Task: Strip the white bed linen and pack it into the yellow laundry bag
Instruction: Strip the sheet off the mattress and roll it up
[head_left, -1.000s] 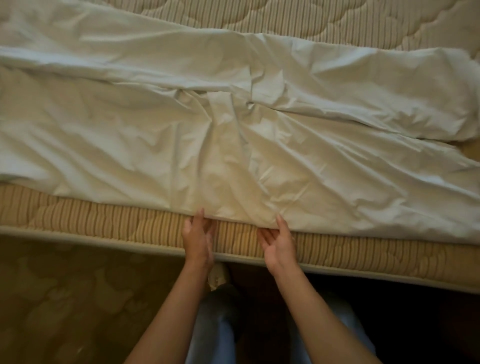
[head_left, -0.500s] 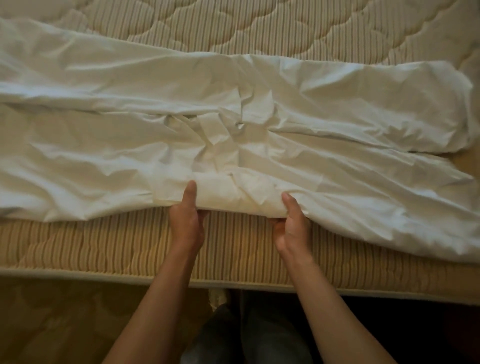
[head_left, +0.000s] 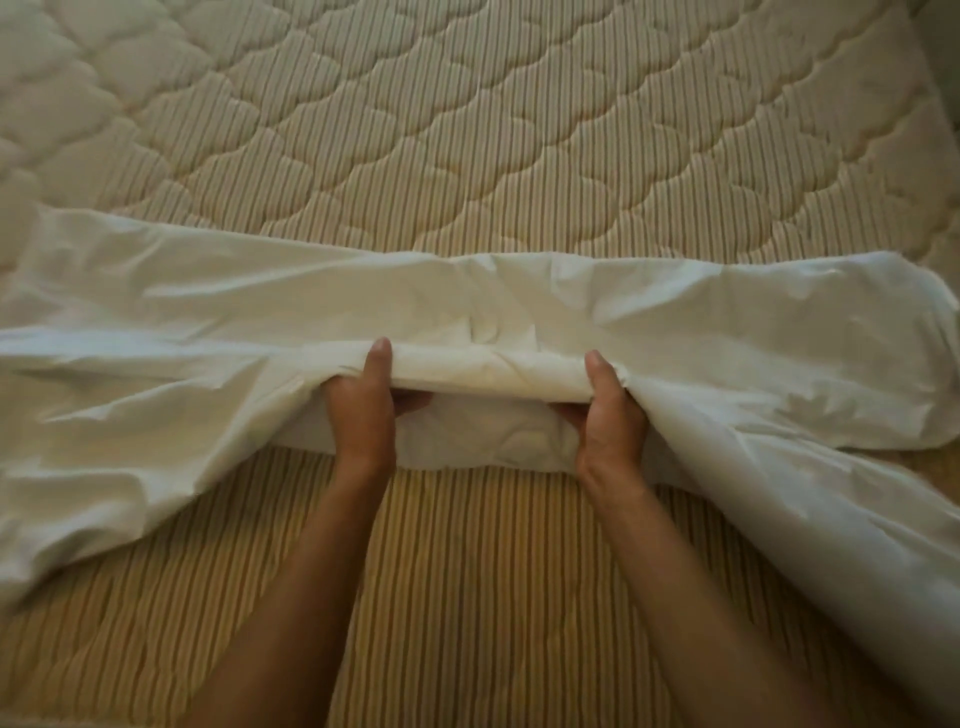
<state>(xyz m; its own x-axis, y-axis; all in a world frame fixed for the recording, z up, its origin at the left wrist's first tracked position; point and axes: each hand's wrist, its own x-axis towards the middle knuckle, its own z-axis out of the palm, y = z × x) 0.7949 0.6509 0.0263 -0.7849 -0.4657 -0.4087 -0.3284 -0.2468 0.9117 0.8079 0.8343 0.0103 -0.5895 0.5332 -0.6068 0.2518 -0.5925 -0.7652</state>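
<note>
Hands gripping white sheet (head_left: 208, 415): left hand (head_left: 361, 410) and right hand (head_left: 608, 415), thumbs on top, lifting fold off striped mattress (head_left: 467, 156).

Bare quilted mattress (head_left: 493, 130) lies open beyond the white sheet (head_left: 156, 415), w/ a striped strip (head_left: 467, 571) free near the person btwn the forearms. Sheet spans the bed left to right, blocking mid-bed. Left hand (head_left: 361, 410) & right hand (head_left: 608, 415) grip its rolled edge; lifted fold leaves a gap beneath, btwn them.
</note>
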